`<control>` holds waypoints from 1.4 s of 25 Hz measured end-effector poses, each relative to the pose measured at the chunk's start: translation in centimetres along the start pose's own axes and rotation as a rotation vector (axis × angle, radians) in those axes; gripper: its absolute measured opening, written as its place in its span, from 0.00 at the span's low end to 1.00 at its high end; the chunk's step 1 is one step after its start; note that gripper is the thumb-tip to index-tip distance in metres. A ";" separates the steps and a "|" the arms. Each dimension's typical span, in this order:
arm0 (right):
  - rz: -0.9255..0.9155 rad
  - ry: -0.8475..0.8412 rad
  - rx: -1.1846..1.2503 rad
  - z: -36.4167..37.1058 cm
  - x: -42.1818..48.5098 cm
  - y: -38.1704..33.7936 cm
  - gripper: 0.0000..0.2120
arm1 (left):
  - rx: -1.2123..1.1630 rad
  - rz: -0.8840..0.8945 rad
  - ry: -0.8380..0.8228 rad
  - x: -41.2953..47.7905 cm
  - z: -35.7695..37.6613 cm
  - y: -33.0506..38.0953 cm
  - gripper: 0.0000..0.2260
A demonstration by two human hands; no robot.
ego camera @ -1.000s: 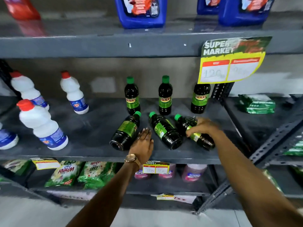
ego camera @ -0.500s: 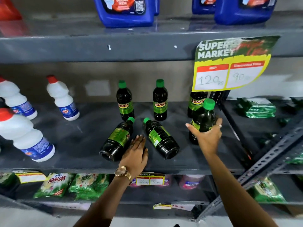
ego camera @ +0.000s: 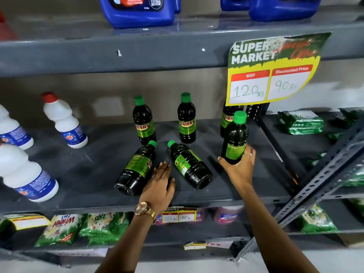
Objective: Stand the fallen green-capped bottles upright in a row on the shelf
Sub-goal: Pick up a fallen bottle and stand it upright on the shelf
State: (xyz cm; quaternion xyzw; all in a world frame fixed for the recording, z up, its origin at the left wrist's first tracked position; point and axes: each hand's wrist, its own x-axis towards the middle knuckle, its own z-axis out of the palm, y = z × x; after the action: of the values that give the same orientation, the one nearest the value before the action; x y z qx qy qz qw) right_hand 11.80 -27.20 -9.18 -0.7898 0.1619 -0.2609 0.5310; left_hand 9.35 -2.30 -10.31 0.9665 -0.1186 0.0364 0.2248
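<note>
On the grey middle shelf (ego camera: 88, 170), three dark green-capped bottles stand at the back: left (ego camera: 143, 123), middle (ego camera: 186, 121), and a right one (ego camera: 226, 117) half hidden by the price sign. Two more lie on their sides, caps pointing back: a left fallen bottle (ego camera: 136, 170) and a right fallen bottle (ego camera: 189, 166). My right hand (ego camera: 239, 168) grips the base of another bottle (ego camera: 235, 138), held upright just in front of the back right one. My left hand (ego camera: 160, 186) rests flat on the shelf between the fallen bottles, fingers apart, touching the left one.
White red-capped bottles (ego camera: 65, 123) stand and lean at the shelf's left. A yellow-green price sign (ego camera: 271, 75) hangs from the upper shelf, which carries blue jugs (ego camera: 137, 10). A slotted metal brace (ego camera: 323, 172) slants at the right. Green packets (ego camera: 301, 123) lie beyond it.
My right hand picked the rightmost fallen bottle off the shelf and turned it upright; it now holds it in front of the back right bottle. My left hand has stayed between the fallen bottles.
</note>
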 end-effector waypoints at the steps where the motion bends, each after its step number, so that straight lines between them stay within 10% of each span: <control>1: 0.007 -0.018 0.013 0.0 -0.1 0.3 0.36 | 0.001 -0.001 0.003 0.0 0.0 0.0 0.26; 18: 0.036 0.137 -0.150 1.2 0.7 0.3 0.47 | 0.029 0.004 -0.022 0.1 0.0 0.2 0.24; 35: 0.006 0.080 -0.144 -5.7 -8.1 2.7 0.34 | 0.032 0.022 0.019 0.1 0.5 0.0 0.29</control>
State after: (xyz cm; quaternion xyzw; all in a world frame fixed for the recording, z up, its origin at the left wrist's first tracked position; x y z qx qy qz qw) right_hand 1.99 -28.25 -11.93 -0.8143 0.2038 -0.2783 0.4668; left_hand 9.49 -2.57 -10.69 0.9682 -0.1263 0.0500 0.2102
